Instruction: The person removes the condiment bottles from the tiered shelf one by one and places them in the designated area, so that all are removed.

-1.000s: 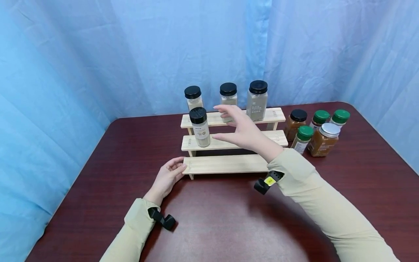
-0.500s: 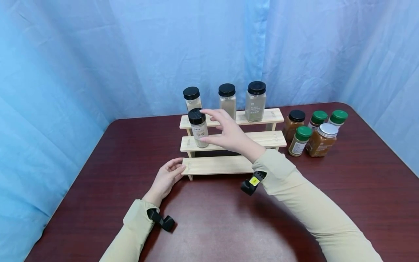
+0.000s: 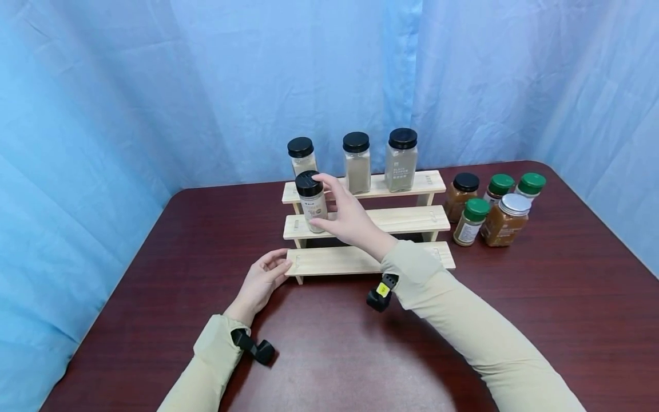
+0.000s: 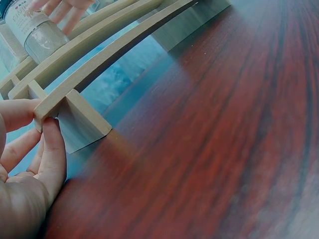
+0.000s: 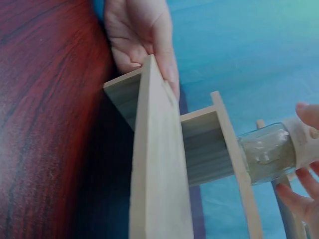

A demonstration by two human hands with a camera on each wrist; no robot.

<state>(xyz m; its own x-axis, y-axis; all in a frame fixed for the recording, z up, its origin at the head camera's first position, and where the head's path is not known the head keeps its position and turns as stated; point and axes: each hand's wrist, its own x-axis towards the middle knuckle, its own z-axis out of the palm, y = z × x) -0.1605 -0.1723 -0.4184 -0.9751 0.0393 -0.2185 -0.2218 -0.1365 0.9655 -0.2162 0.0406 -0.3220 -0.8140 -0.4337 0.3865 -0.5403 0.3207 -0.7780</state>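
Observation:
A three-step wooden rack (image 3: 334,262) stands on the dark red table. At its lower left end my left hand (image 3: 259,283) pinches the bottom board between thumb and fingers, as the left wrist view (image 4: 35,174) also shows. Upright on the left of the middle step is a spice jar (image 3: 312,208) with a black lid and pale label. My right hand (image 3: 350,217) is around this jar, its index finger up at the lid and its thumb low across the glass. Several fingers (image 5: 291,196) curve along the jar's far side in the right wrist view.
Three black-lidded jars stand on the top step, among them a black pepper jar (image 3: 402,163). Right of the rack several more jars are grouped, including a silver-lidded jar (image 3: 507,223) and a green-lidded jar (image 3: 469,226). Blue curtains (image 3: 247,91) surround the table.
My right hand has moved left from beside the jar on the middle step and its fingers have come round it. The left hand and the rack have stayed in place.

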